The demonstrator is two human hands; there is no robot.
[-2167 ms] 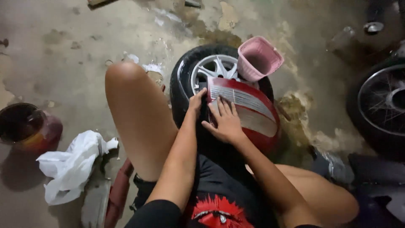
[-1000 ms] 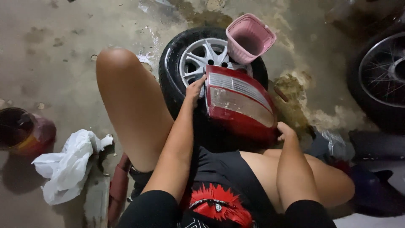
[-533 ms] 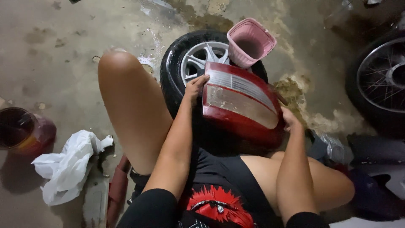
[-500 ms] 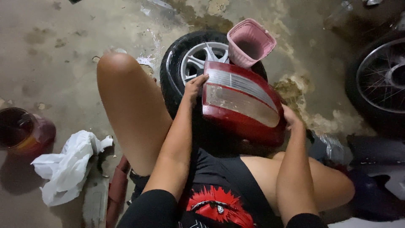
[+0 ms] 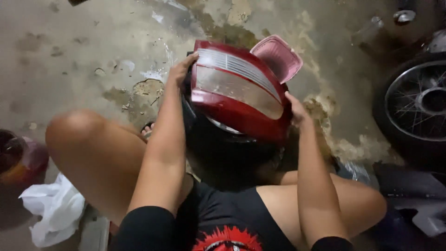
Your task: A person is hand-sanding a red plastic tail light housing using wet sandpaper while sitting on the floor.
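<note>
A glossy red plastic vehicle tail light with clear ribbed lens panels [image 5: 239, 93] is held up above the lap of a seated person, over a dark wheel. Its left edge is clasped by the left hand [image 5: 182, 70], its right edge by the right hand [image 5: 295, 109]; each grip is closed on the housing. Just behind it a pink plastic basket [image 5: 278, 56] is seen. A stained concrete floor [image 5: 83, 51] lies below, a spoked wheel [image 5: 416, 104] to the right, a crumpled white bag [image 5: 53, 211] at lower left.

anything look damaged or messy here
Yes: the concrete floor is stained and chipped just left of the red tail light, and a crumpled white plastic bag lies on the ground by the knee.
</note>
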